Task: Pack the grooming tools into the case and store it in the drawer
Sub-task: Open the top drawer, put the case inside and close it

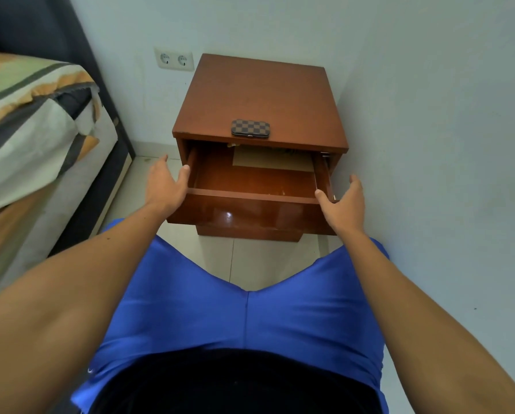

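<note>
Small brown checkered zip case (250,127), closed, sits on top of reddish wooden nightstand (262,94) near front edge. Drawer (250,201) pulled out. L hand (165,183) & R hand (341,204) at its corners, fingers spread, gripping nothing. Step: storing. Next prob. lift case, drop in drawer.

Pale walls (429,85), tiled floor (262,264), bed (35,130).

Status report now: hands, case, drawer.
Left hand and right hand open, one at each front corner of the pulled-out wooden drawer. Brown checkered case closed, on the nightstand top. Tan card at drawer's back.
</note>
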Demonstrator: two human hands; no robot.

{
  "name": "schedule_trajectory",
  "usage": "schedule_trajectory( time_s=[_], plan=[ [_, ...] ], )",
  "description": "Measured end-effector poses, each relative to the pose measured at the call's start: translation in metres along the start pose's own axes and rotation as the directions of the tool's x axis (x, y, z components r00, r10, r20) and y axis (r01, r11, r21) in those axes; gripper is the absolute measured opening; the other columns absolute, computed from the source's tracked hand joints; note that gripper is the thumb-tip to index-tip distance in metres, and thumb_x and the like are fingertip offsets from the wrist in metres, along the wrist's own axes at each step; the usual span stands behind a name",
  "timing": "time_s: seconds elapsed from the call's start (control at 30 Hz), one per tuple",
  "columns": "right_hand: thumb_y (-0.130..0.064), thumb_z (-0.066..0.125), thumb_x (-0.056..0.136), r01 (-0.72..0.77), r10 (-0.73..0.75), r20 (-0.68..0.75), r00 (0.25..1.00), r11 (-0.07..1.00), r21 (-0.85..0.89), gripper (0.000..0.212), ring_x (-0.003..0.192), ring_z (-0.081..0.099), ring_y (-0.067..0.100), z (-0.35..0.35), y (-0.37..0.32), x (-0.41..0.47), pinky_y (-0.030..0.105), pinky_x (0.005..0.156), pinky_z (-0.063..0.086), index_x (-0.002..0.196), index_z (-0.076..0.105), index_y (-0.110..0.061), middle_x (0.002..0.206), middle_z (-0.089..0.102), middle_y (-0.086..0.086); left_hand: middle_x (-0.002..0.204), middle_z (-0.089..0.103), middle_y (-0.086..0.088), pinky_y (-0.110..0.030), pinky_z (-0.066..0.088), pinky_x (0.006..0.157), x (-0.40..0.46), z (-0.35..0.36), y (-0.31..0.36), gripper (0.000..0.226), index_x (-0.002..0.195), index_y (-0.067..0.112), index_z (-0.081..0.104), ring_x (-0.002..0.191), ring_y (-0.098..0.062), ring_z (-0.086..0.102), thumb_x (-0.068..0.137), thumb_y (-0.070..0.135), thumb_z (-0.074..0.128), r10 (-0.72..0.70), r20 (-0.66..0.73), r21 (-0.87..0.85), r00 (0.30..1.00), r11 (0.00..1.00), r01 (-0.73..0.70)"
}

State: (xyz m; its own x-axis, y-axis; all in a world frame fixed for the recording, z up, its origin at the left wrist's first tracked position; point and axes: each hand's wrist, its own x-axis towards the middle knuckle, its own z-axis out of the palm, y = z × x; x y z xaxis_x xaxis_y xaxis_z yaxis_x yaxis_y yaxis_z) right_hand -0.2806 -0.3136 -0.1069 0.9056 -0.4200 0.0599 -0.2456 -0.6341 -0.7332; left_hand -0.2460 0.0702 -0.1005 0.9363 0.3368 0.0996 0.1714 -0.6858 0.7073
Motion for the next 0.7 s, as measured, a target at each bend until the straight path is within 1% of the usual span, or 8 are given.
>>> schedule_trajectory(
  time_s=[0.07,0.13,0.27,0.47,0.6,0.7],
  plan=[
    [-0.056,0.073,0.087,0.056,-0.055,0.035,0.998,0.998,-0.021,0.101,0.155,0.032,0.029,0.006,-0.017,0.010,0.050,0.124,0.034,0.164,0.020,-0.017,0.169,0.031,0.006,0.165,0.042,-0.012,-0.045,0.032,0.124,0.013,0.000,0.015,0.067,0.162,0.009,0.033,0.153,-0.030,0.038,0.108,0.044,0.053,0.094,0.038,0.040,0.995,0.995,-0.095],
    [-0.054,0.074,0.089,0.109,-0.107,0.071,0.992,0.994,-0.027,0.100,0.155,0.033,0.028,0.015,-0.034,0.022,0.048,0.125,0.034,0.164,0.020,-0.016,0.169,0.032,0.006,0.163,0.044,-0.012,-0.043,0.032,0.123,0.028,0.002,0.026,0.065,0.161,0.010,0.034,0.152,-0.029,0.040,0.108,0.042,0.054,0.180,0.082,0.080,0.980,0.979,-0.187],
    [-0.053,0.074,0.090,0.189,-0.179,0.171,0.969,0.981,-0.048,0.099,0.155,0.033,0.027,0.038,-0.067,0.052,0.047,0.124,0.036,0.164,0.020,-0.018,0.169,0.031,0.005,0.163,0.043,-0.014,-0.043,0.032,0.125,0.068,0.011,0.042,0.069,0.162,0.007,0.033,0.153,-0.030,0.038,0.107,0.042,0.056,0.280,0.191,0.170,0.941,0.934,-0.313],
    [-0.054,0.071,0.092,0.340,-0.296,0.299,0.907,0.934,-0.108,0.097,0.157,0.028,0.024,0.080,-0.118,0.105,0.044,0.126,0.031,0.165,0.019,-0.018,0.170,0.028,0.004,0.167,0.038,-0.009,-0.046,0.029,0.126,0.140,0.035,0.066,0.067,0.163,0.013,0.033,0.158,-0.027,0.029,0.108,0.048,0.051,0.343,0.284,0.253,0.895,0.874,-0.416],
    [-0.052,0.068,0.095,0.489,-0.394,0.396,0.829,0.856,-0.170,0.090,0.158,0.023,0.024,0.105,-0.141,0.138,0.042,0.128,0.026,0.164,0.023,-0.017,0.171,0.027,0.005,0.173,0.027,-0.009,-0.044,0.017,0.129,0.189,0.055,0.081,0.071,0.165,0.012,0.027,0.162,-0.027,0.017,0.109,0.051,0.045,0.348,0.348,0.317,0.871,0.830,-0.458],
    [-0.050,0.067,0.096,0.570,-0.432,0.486,0.759,0.802,-0.177,0.087,0.157,0.026,0.025,0.113,-0.150,0.158,0.043,0.128,0.027,0.164,0.026,-0.015,0.169,0.030,0.006,0.176,0.013,-0.012,-0.045,0.007,0.132,0.218,0.072,0.086,0.077,0.167,0.008,0.017,0.164,-0.027,0.004,0.109,0.055,0.037,0.295,0.428,0.361,0.854,0.810,-0.461]
  ],
)
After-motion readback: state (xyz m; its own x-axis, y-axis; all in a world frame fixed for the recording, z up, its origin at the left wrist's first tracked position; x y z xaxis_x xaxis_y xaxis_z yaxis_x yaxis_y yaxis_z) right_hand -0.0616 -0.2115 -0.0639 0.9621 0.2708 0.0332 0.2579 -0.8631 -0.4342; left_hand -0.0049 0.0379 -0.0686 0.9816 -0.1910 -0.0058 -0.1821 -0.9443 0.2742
